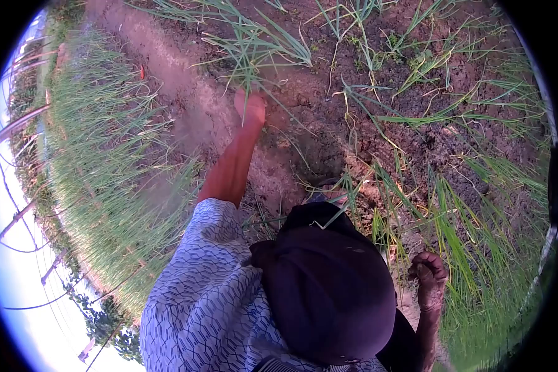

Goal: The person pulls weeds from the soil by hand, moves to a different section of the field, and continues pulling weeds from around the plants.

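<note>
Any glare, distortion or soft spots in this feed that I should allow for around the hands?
Head view: sky blown out white at left; head view: strong fisheye bending, black corners; head view: hazy patches over the soil near the left hand, its fingers hard to make out; head view: right hand reads more clearly.

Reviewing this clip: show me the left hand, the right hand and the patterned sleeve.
Left hand (250, 106): head view, on the back of the hand.
Right hand (429, 276): head view, middle of the hand.
Patterned sleeve (201, 263): head view, middle of the cloth.
</note>
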A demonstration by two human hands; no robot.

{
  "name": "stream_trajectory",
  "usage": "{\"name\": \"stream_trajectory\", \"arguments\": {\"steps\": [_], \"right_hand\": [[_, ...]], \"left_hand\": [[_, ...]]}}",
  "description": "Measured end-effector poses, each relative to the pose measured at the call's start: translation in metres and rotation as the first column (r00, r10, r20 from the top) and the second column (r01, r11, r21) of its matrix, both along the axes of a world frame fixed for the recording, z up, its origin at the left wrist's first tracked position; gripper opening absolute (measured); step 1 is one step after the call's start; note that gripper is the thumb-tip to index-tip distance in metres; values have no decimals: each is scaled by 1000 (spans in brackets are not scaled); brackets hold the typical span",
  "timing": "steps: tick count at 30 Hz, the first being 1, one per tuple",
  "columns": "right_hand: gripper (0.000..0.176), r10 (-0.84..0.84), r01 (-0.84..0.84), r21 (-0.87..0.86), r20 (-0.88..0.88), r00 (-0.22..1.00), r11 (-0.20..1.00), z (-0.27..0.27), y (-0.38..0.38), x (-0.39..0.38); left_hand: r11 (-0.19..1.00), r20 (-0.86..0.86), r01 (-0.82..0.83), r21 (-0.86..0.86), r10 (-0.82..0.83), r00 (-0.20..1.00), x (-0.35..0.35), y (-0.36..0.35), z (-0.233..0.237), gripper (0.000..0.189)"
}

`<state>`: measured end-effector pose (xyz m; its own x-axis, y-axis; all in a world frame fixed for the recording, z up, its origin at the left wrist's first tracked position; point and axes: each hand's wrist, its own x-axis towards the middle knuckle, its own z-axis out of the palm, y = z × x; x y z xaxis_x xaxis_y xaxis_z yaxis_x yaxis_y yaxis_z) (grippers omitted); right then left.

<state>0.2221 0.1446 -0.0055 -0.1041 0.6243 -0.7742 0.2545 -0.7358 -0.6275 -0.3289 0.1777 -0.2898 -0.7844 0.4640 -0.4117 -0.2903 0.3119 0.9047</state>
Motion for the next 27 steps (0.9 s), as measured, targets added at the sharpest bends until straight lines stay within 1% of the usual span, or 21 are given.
{"name": "stream_trajectory", "arguments": {"steps": [1, 3, 5, 6, 7, 8, 9, 11, 12, 14, 15, 16, 17, 18, 19, 20, 21, 23, 24, 27], "right_hand": [[16, 7, -8, -15, -11, 1000, 1000, -1, 1, 0], [17, 16, -17, -45, -30, 999, 999, -4, 1, 3], [16, 36, -38, -63, -34, 999, 997, -8, -2, 4], [16, 52, -54, -79, -28, 998, 995, -7, 0, 1], [15, 70, -72, -91, -22, 997, 993, -7, 3, -1], [15, 97, -100, -90, -43, 994, 991, -8, 5, 1], [16, 100, -102, -76, -36, 994, 992, -7, 7, 0], [16, 103, -104, -43, -24, 994, 994, -3, 11, 0], [17, 63, -64, -11, -46, 997, 998, -3, 10, 1], [17, 43, -43, 10, -39, 998, 999, -2, 7, 4], [17, 29, -29, 18, -37, 999, 999, -2, 4, 6], [18, 28, -28, -6, -34, 999, 1000, -3, 0, 8], [18, 27, -28, -29, -32, 999, 999, -5, -4, 11], [18, 26, -28, -53, -28, 999, 998, -7, -8, 12], [18, 18, -20, -61, -34, 999, 998, -7, -10, 13], [18, 13, -16, -69, -40, 999, 997, -6, -11, 12], [19, 12, -16, -77, -46, 999, 997, -5, -12, 11], [19, 11, -14, -70, -41, 999, 997, -4, -11, 11], [19, 1, -4, -68, -47, 999, 998, -3, -10, 10], [19, -9, 5, -63, -55, 998, 998, -4, -9, 11]], "left_hand": [[993, 158, -103, -56, 111, 981, 4, -16, 8, 17], [981, 287, -150, 123, 110, 952, 20, -58, 0, 15], [995, 238, -27, 97, 3, 971, 99, -49, 96, 20], [977, 153, 162, 137, -183, 971, 116, -47, 88, 20], [924, 59, 346, 166, -359, 931, 130, -43, 80, 20], [836, -38, 520, 177, -522, 852, 140, -39, 72, 20], [865, -94, 489, 112, -481, 872, 144, -26, 67, 20], [911, -216, 412, -8, -404, 889, 134, 26, 52, 21], [940, -161, 268, 212, -236, 958, 114, 51, 11, 21], [918, 62, 62, 392, -93, 994, 100, 72, -15, 22], [930, 189, 29, 365, -105, 976, 95, 81, 4, 22], [943, 312, 2, 333, -112, 944, 89, 87, 14, 22], [945, -174, 274, 180, -243, 954, 87, 87, 15, 21], [897, -586, 434, -80, -395, 708, 85, 85, 9, 21], [816, -809, 439, -375, -520, 276, 85, 81, -3, 21], [860, -684, 492, -133, -439, 582, 86, 86, -21, 23], [853, -738, 474, -218, -461, 492, 88, 88, -17, 23], [835, -810, 399, -378, -507, 296, 93, 91, 4, 24], [792, -769, 367, -489, -590, 248, 95, 95, 10, 23], [675, -651, 402, -619, -727, 217, 98, 96, 30, 21]]}}
